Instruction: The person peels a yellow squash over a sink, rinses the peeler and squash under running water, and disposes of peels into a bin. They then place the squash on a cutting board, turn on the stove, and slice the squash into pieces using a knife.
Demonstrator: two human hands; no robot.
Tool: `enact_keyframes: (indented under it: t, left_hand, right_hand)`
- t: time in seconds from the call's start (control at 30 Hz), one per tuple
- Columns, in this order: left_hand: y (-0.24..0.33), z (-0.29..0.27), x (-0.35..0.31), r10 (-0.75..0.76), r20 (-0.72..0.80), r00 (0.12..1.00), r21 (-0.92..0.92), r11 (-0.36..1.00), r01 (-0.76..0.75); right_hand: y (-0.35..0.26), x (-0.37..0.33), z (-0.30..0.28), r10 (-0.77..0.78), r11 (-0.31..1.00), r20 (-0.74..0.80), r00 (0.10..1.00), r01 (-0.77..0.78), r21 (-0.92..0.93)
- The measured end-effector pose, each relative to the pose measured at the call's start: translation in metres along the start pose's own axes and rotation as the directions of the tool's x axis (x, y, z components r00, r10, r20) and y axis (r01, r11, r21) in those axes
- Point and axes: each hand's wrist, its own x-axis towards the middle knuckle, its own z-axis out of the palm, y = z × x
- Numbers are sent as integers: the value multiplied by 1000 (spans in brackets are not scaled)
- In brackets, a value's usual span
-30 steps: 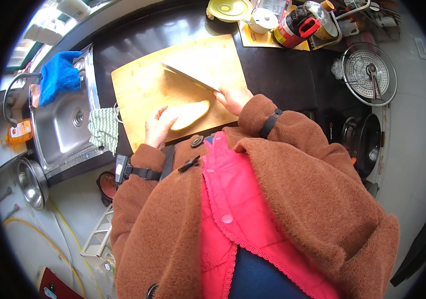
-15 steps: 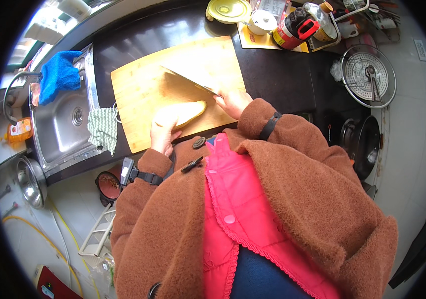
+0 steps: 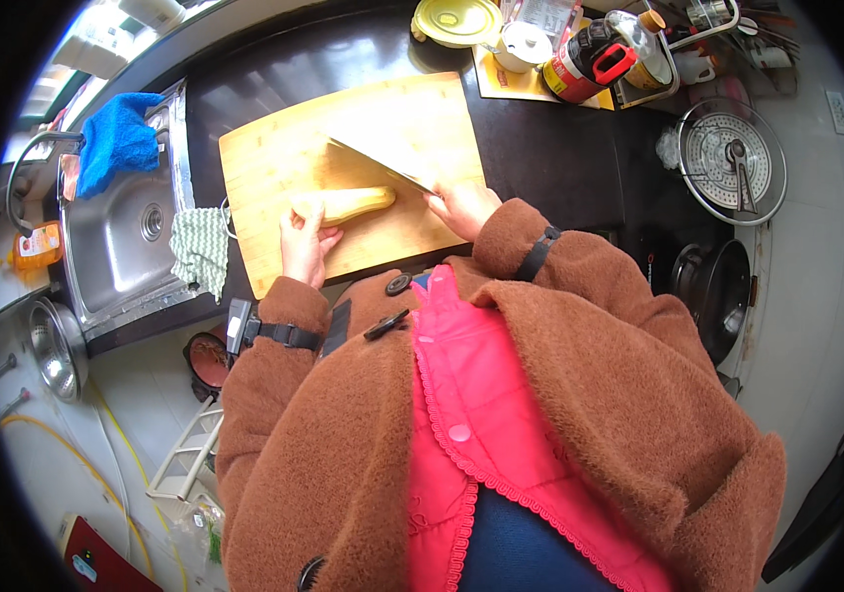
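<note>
On the wooden cutting board (image 3: 274, 163) lies a long, pale yellow vegetable (image 3: 358, 203) that looks peeled; I cannot tell its exact kind. My left hand (image 3: 306, 242) grips its left end, thumb and fingers on either side. A kitchen knife (image 3: 383, 168) is in my right hand (image 3: 463, 209), fingers closed round its handle. The blade slants up and left beyond the vegetable, apart from it. Glare washes out part of the blade and board.
Left of the board is a steel sink (image 3: 116, 237) with a blue cloth (image 3: 118, 143) over its tap and a checked cloth (image 3: 200, 249) at its edge. Bottles (image 3: 580, 64) and a lidded white pot (image 3: 521, 45) stand at the back right. A dark pan (image 3: 728, 301) sits at right.
My left hand has shifted left and slightly away from me with the vegetable, which has turned from a slant to nearly crosswise. The knife has barely moved.
</note>
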Motion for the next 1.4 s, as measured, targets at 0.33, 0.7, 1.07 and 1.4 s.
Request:
enact_keyframes:
  t: [0.33, 0.7, 1.07, 1.4]
  left_hand:
    - [-22, 1, -1, 139, -177, 974, -9, 990, -143]
    - [-21, 4, -4, 208, -209, 956, -30, 975, -219]
    - [-23, 5, -2, 238, -240, 941, 41, 971, -235]
    - [-15, 9, -6, 235, -221, 947, 70, 972, -225]
  right_hand:
    - [-34, -20, -23, -437, 898, -202, 876, 413, -149]
    - [-60, -7, -21, -519, 818, -42, 854, 481, -315]
    - [-70, -5, -34, -482, 816, 96, 871, 486, -311]
    - [-84, -5, -25, -220, 974, -47, 974, 222, 47]
